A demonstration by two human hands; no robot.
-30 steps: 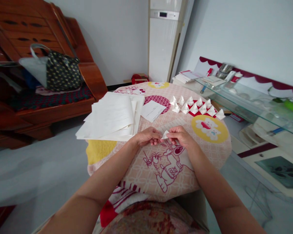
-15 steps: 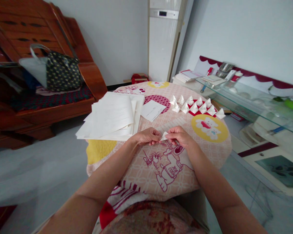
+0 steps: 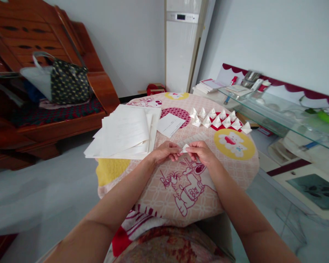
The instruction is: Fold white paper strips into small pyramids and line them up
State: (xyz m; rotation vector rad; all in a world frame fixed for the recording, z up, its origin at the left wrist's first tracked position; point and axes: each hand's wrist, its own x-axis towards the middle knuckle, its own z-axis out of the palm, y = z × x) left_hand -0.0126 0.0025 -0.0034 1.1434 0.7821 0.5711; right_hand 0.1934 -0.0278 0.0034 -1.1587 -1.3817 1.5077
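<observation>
Folded paper [image 3: 185,148], peak upward, long axis slanted

Pale walls [image 3: 274,36] — carved wooden bench [image 3: 101,87] left, glass shelf [image 3: 287,115] right — glossy grey floor [image 3: 55,190].

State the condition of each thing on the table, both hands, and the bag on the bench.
Left hand: closed, pinching the small paper piece
Right hand: closed, pinching it too
Small paper piece: folded, between the fingertips
White paper shapes: folded, in two rough rows
Paper stack: loose, edges uneven
Single sheet: flat, print visible
Patterned bag: resting on the bench
</observation>
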